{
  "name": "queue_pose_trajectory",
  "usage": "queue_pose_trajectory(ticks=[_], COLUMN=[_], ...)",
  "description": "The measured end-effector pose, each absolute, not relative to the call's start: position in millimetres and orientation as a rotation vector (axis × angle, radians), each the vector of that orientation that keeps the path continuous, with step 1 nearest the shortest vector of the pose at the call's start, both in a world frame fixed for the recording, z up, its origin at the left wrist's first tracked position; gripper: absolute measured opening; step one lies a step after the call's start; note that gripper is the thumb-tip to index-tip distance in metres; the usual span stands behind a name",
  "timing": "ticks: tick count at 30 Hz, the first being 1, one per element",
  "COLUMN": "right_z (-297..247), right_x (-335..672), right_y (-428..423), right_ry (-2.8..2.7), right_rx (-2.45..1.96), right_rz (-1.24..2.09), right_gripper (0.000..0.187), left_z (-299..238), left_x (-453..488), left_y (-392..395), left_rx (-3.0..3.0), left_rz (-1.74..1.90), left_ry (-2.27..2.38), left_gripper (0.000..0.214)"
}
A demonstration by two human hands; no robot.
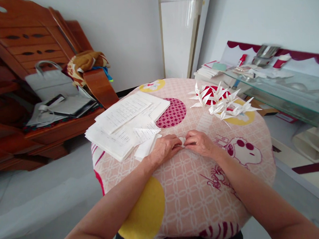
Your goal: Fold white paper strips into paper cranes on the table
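My left hand [164,148] and my right hand [200,143] meet over the middle of a round table covered in a pink patterned cloth [191,189]. Both hands have their fingers closed on a small folded piece of white paper [182,141], which is mostly hidden between them. A stack of printed paper sheets [124,123] lies just left of my left hand. Several finished white paper cranes [221,102] sit in a heap at the far right of the table.
A wooden bench [54,129] on the left holds a grey bag, papers and a folded blanket. A glass table [281,86] on the right carries metal bowls, cups and papers. A tall white appliance [179,31] stands against the back wall.
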State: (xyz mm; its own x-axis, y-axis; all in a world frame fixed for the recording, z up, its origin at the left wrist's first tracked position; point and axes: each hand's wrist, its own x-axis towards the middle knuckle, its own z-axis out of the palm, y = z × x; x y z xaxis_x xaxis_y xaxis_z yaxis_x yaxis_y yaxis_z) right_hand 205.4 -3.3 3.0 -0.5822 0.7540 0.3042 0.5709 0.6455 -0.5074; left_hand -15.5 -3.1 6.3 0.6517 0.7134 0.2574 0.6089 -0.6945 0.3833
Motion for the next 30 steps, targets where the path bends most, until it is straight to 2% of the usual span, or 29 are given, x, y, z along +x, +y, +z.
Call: queue_pose_trajectory(ticks=[5,12,30], right_z=[3,4,9], right_x=[205,205,193], right_y=[-2,-3,-5], right_ry=[-2.341,-2.287,-2.164], right_rx=[-1.060,-1.096,-1.349], right_rz=[0.515,0.576,0.611], right_gripper=[0.014,0.015,0.019], left_z=[7,11,10], left_x=[-13,-11,-2], left_y=[-4,-5,-3], left_rx=[2.601,2.428,2.261], left_rz=[0.554,0.607,0.544], left_ry=[1.070,1.135,1.365], left_gripper=[0.020,0.013,0.019])
